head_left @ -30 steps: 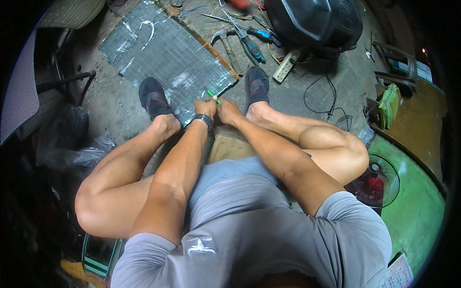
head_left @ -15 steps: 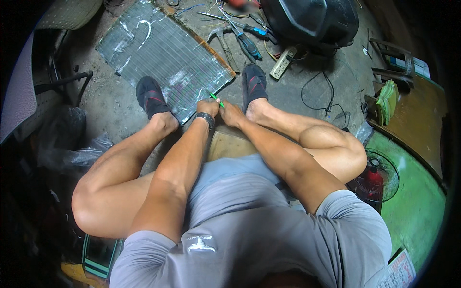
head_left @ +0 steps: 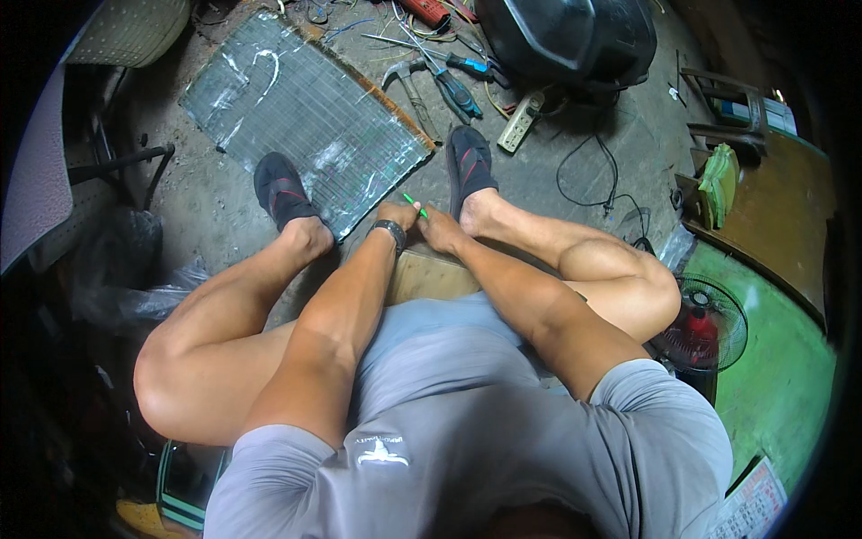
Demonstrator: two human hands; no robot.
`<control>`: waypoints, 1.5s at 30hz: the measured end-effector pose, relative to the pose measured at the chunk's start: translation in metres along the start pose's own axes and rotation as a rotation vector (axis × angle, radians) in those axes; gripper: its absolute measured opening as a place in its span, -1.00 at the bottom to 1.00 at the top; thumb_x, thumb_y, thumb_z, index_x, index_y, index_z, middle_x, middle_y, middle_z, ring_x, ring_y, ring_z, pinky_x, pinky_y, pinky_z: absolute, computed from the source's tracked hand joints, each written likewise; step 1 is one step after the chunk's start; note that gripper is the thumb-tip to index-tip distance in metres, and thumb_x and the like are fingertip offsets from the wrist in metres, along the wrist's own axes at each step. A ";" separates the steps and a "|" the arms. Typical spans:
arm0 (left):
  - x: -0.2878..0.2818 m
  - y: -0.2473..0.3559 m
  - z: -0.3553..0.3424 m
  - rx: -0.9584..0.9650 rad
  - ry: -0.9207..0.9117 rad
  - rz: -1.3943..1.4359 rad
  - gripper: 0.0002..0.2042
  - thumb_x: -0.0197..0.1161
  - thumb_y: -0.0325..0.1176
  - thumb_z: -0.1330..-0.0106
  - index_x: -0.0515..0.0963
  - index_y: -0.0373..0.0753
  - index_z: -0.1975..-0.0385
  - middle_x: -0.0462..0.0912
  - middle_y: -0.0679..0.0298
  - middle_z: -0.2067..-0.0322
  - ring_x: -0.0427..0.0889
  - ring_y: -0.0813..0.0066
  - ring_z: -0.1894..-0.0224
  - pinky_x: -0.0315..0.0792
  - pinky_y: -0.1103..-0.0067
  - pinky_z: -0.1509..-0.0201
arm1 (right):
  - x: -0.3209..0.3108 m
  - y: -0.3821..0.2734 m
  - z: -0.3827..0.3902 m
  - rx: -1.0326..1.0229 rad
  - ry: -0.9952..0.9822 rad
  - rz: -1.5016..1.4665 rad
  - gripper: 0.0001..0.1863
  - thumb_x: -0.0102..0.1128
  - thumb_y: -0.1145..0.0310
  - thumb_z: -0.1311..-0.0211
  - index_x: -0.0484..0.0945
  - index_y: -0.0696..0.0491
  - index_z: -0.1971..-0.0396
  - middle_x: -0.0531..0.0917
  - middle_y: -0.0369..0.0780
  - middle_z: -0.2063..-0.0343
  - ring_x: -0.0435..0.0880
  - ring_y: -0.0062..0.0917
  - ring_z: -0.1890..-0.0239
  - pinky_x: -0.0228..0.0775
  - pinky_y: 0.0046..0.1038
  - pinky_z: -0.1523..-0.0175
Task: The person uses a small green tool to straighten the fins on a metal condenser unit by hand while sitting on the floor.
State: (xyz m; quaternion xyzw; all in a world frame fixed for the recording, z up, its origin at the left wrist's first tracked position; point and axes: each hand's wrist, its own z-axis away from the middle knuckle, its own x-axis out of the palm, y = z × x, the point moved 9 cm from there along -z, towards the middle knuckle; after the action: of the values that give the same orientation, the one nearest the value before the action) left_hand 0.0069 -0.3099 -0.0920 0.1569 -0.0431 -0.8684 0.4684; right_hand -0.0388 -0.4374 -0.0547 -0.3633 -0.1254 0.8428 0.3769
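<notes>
Both of my hands meet low between my feet, around a thin bright green stick-like tool [head_left: 414, 204]. My left hand [head_left: 397, 215], with a dark watch at the wrist, is closed at the tool with its fingers curled. Against its other side my right hand [head_left: 439, 230] is closed too, fingers pinched at its lower end. Exactly how each finger grips is too small to tell. Just beyond the hands lies a flat grey ribbed panel [head_left: 296, 117] with whitish smears; my left shoe rests over its near edge.
A claw hammer [head_left: 415, 94], screwdrivers [head_left: 460, 94] and loose wires lie past the panel. A power strip [head_left: 521, 122] sits near a black case [head_left: 570, 40]. To the right are a black cable [head_left: 618, 184], a small fan [head_left: 699, 323] and a brown board [head_left: 781, 225].
My hands and the green tool have shifted slightly right and toward me, off the panel's near corner. The whole view has moved a little; the tools on the floor lie as before.
</notes>
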 end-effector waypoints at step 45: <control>-0.525 0.257 -0.155 0.590 0.393 0.649 -0.65 0.43 -0.25 -0.21 0.67 -0.44 0.18 0.75 0.10 0.30 0.67 0.44 0.29 0.53 0.53 0.18 | -0.048 -0.538 -0.368 -0.374 0.065 0.118 -0.55 -0.05 0.26 -0.35 0.43 0.41 0.06 0.59 0.34 0.16 0.58 0.20 0.00 0.41 0.01 -0.10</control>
State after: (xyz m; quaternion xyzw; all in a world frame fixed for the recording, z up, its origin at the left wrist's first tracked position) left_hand 0.5294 -0.0078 -0.0597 0.4228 -0.2449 -0.5820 0.6501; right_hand 0.5358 -0.1267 -0.0277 -0.4608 -0.2460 0.8131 0.2567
